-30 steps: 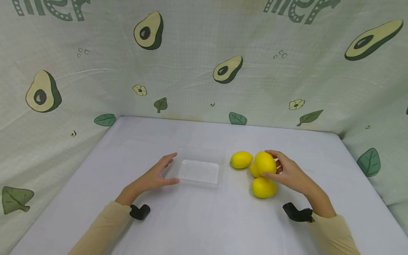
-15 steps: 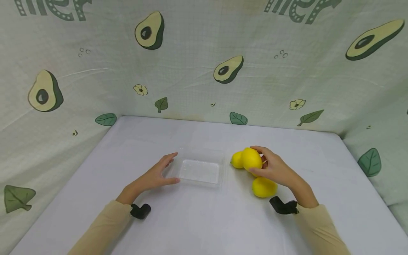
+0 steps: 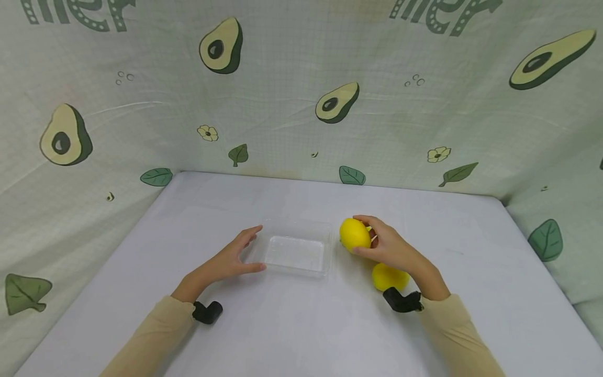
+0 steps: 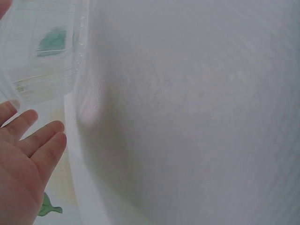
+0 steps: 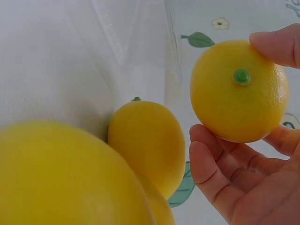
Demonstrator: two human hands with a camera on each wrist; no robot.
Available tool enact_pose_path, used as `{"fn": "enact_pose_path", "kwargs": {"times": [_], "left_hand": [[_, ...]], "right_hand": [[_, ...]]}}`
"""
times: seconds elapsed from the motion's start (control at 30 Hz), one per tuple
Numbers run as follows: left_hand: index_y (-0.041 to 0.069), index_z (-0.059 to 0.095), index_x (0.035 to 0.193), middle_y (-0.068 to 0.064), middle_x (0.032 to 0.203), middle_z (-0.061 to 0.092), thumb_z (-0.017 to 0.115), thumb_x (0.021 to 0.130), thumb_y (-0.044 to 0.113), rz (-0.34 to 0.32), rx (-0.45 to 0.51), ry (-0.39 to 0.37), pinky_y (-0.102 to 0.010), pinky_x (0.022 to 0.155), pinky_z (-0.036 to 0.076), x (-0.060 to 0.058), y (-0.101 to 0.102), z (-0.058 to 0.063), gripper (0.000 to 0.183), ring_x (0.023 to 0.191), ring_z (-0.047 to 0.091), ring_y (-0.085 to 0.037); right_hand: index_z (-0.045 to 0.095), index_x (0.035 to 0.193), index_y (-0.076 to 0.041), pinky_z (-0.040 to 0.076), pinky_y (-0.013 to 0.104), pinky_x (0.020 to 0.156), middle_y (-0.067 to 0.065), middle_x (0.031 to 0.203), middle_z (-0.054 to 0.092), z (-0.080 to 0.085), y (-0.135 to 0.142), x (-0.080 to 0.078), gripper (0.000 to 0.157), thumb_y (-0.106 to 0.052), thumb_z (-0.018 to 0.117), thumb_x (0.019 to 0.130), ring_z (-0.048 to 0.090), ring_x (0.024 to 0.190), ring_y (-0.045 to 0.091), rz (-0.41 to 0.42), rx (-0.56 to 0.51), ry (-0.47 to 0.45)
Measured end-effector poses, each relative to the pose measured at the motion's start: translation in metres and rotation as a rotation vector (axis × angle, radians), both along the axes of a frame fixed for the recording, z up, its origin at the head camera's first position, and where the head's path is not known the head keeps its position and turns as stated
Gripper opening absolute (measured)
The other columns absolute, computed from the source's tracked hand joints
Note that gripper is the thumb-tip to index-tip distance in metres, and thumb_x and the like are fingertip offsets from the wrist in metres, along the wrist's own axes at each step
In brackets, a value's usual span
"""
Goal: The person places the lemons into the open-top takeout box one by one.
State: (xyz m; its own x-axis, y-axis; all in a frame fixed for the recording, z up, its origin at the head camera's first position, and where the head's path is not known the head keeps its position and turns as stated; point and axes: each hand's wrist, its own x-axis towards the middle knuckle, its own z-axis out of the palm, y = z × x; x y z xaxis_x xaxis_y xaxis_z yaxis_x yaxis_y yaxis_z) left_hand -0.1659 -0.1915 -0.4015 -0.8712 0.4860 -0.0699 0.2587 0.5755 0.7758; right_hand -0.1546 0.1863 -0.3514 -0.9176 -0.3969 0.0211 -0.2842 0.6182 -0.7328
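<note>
Right hand [image 3: 388, 245] grips one lemon [image 3: 355, 234] over the table [image 3: 301, 330], well in from its far edge, mostly hiding two other lemons [image 5: 147, 145] in head view; left hand [image 3: 230, 257], fingers relaxed, flanks clear tray [image 3: 294, 254], contact unclear.

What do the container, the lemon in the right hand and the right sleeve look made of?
Container: likely thin clear plastic, glossy; a printed leaf shows through its wall.
Lemon in the right hand: smooth, slightly shiny; its uniform yellow and bright green nub suggest moulded plastic or foam, though real fruit isn't excluded.
Right sleeve: matte fabric, judging by soft creases; fibre unclear.
</note>
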Motion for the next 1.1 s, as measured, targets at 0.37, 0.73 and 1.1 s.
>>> {"fn": "enact_pose_path", "kwargs": {"times": [0.37,0.73,1.1], "left_hand": [[0.019,0.016,0.149,-0.010,0.152,0.022,0.071,0.079,0.042,0.000,-0.012,0.010,-0.059,0.108,0.026,-0.001,-0.001,0.000,0.092,0.138,0.025,-0.038],[0.017,0.017,0.149,-0.011,0.151,0.023,0.072,0.078,0.043,0.007,-0.024,0.007,-0.059,0.108,0.027,0.001,0.000,0.002,0.093,0.137,0.026,-0.038],[0.016,0.017,0.149,-0.011,0.151,0.023,0.072,0.078,0.043,0.010,-0.032,0.011,-0.059,0.107,0.027,0.001,0.000,0.004,0.094,0.137,0.027,-0.037]], "right_hand": [[0.034,0.141,-0.006,0.047,0.028,0.076,0.012,0.120,0.052,0.002,-0.019,-0.008,0.071,-0.024,0.069,0.082,0.048,0.093,0.024,0.048,-0.008,-0.026],[0.036,0.131,-0.005,0.044,0.034,0.083,0.015,0.127,0.049,0.003,-0.036,-0.017,0.061,-0.018,0.067,0.080,0.050,0.095,0.026,0.090,-0.013,-0.046],[0.038,0.137,-0.008,0.046,0.037,0.090,0.009,0.130,0.050,0.009,-0.044,-0.019,0.061,-0.017,0.064,0.082,0.050,0.102,0.024,0.126,0.031,-0.029]]}}
